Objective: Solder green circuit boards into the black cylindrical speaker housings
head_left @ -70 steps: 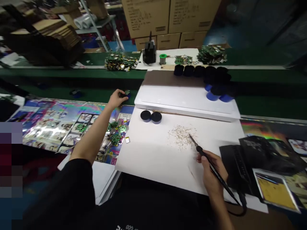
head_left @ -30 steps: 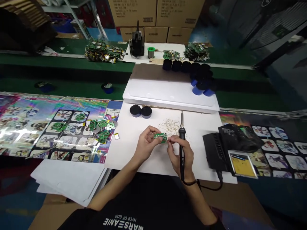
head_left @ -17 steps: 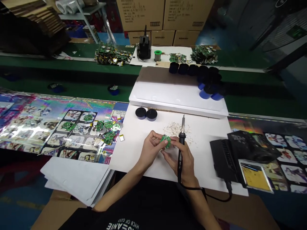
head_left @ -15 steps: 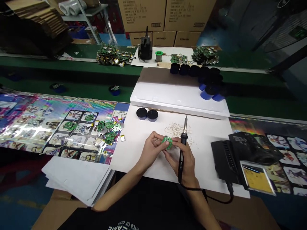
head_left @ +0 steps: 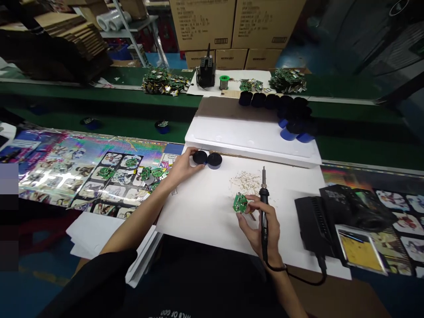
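My left hand point(head_left: 184, 167) reaches to the left one of two round black-and-blue cases, with thumb and fingers closed around this case point(head_left: 200, 157). The other round case point(head_left: 214, 160) stands right beside it. Between the thumb and fingertips of my right hand point(head_left: 265, 221) is a small green circuit board point(head_left: 240, 202). The same hand also holds a soldering iron point(head_left: 264, 207), its metal tip pointing up and away from me. Beyond the board, small pale crumbs point(head_left: 247, 182) are scattered on the white work surface point(head_left: 205, 207).
A white foam block point(head_left: 232, 128) carries several round blue cases point(head_left: 288, 133). Behind it stand a solder spool point(head_left: 224, 82) and circuit board piles point(head_left: 288, 81). More boards point(head_left: 145, 173) lie left on printed sheets. To the right are a black soldering station point(head_left: 313, 225) and a yellow sponge tray point(head_left: 361, 251).
My left hand has let go of the circuit board and moved left and forward to the round case. My right hand keeps the board and the soldering iron. The view has shifted slightly.
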{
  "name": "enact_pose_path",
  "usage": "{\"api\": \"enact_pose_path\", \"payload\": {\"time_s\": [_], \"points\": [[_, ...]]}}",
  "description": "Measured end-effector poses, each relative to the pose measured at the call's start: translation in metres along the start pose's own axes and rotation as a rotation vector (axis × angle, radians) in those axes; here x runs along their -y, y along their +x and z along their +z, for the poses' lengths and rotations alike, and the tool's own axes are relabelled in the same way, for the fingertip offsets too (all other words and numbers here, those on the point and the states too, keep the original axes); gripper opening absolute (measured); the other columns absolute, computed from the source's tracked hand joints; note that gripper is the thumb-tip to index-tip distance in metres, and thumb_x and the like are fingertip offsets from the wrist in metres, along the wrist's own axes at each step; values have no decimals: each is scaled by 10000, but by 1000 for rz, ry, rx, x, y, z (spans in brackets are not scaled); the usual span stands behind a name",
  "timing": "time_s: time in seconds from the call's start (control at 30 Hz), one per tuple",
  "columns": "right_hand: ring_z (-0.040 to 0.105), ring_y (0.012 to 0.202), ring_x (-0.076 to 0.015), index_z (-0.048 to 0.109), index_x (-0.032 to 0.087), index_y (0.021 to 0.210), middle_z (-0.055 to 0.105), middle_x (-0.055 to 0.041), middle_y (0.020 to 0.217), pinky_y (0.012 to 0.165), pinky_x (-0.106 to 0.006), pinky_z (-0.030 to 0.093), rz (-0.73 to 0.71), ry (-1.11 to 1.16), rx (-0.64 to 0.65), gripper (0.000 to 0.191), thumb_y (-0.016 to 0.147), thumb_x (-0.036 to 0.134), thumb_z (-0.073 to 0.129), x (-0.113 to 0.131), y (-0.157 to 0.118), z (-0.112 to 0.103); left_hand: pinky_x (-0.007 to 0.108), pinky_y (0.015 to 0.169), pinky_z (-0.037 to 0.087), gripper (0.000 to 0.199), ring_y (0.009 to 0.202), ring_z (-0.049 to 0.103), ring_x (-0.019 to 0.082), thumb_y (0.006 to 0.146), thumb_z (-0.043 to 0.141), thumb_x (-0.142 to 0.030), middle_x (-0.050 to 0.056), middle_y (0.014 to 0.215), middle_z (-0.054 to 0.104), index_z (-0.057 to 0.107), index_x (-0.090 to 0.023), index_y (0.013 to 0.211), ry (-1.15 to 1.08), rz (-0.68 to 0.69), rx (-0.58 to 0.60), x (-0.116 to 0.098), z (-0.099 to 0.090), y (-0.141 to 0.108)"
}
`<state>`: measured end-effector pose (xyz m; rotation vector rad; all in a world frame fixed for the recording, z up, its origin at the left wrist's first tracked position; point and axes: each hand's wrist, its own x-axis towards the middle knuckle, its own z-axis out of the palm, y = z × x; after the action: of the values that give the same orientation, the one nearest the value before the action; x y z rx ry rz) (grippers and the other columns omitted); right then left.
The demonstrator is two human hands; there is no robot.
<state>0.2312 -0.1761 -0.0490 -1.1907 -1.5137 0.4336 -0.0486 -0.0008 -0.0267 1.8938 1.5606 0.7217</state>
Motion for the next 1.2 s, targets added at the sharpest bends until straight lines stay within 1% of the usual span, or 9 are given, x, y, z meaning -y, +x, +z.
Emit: {"api": "enact_pose_path", "payload": {"time_s": [0.1, 0.2, 0.4, 0.5, 0.6, 0.7, 0.77, 0.97, 1.2], "points": [[763, 1101, -265, 591, 243, 1218, 748, -114, 1185, 819, -387, 651, 13, -38, -10, 385, 896, 166, 788, 1, -3, -6, 536, 1066, 503, 644, 1274, 659, 393, 763, 892, -402, 129, 1318, 723, 564, -251, 1297, 55, -10, 34, -1, -3, -20], [767, 1113, -262, 603, 248, 1219, 750, -119, 1256, 880, -409, 660, 21, -84, 11, 382, 897, 170, 793, 0, -6, -12, 510, 1005, 546, 665, 1174, 685, 352, 775, 886, -415, 123, 1333, 705, 569, -250, 1336, 24, 34, 185, -8, -2, -57], [748, 1125, -275, 607, 263, 1271, 745, -109, 1249, 940, -456, 654, -69, -183, 134, 431, 898, 168, 801, -4, -8, -12, 457, 1072, 544, 580, 1259, 654, 288, 890, 817, -316, 96, 1380, 667, 568, -311, 1414, -245, 173, 370, -33, 48, -111], [740, 1093, -281, 612, 253, 1276, 744, -120, 1224, 904, -456, 651, -98, -269, 181, 410, 915, 168, 785, -6, -9, -11, 472, 1111, 523, 638, 1322, 612, 300, 893, 834, -344, 106, 1409, 637, 548, -324, 1463, -291, 201, 365, -43, 67, -114], [726, 1135, -288, 614, 254, 1276, 732, -122, 1257, 925, -460, 645, -76, -287, 199, 391, 929, 169, 772, -6, -12, -12, 470, 1129, 515, 569, 1437, 520, 328, 883, 848, -389, 126, 1496, 547, 625, -315, 1402, -323, 219, 316, -48, 70, -107], [729, 1122, -288, 618, 262, 1288, 732, -114, 1252, 909, -456, 648, -76, -291, 207, 408, 924, 171, 779, -5, -14, -11, 407, 960, 574, 234, 1233, 632, 290, 945, 776, -385, 126, 1414, 570, 765, -270, 1149, -341, 193, 252, -51, 68, -102], [735, 1091, -287, 627, 263, 1306, 735, -114, 1229, 883, -451, 651, -92, -293, 232, 423, 924, 162, 777, -3, -14, -8, 366, 821, 569, 152, 1017, 666, 234, 974, 733, -380, 123, 1341, 610, 778, -237, 997, -371, 169, 218, -53, 70, -102], [736, 1177, -273, 589, 288, 1412, 722, -116, 1336, 932, -445, 647, -180, -250, 280, 492, 969, 118, 718, 0, -6, 0, 304, 711, 530, 240, 785, 641, 171, 984, 732, -447, 50, 900, 707, 717, -208, 983, -725, -86, 241, -51, 78, -113], [744, 1072, -259, 624, 285, 1323, 806, -61, 1172, 921, -459, 595, -242, -206, 326, 438, 946, 92, 736, 4, -3, 0, 334, 826, 600, 352, 877, 725, 198, 848, 868, -502, 61, 961, 787, 787, -200, 1008, -929, -268, 194, -50, 79, -120]]}}
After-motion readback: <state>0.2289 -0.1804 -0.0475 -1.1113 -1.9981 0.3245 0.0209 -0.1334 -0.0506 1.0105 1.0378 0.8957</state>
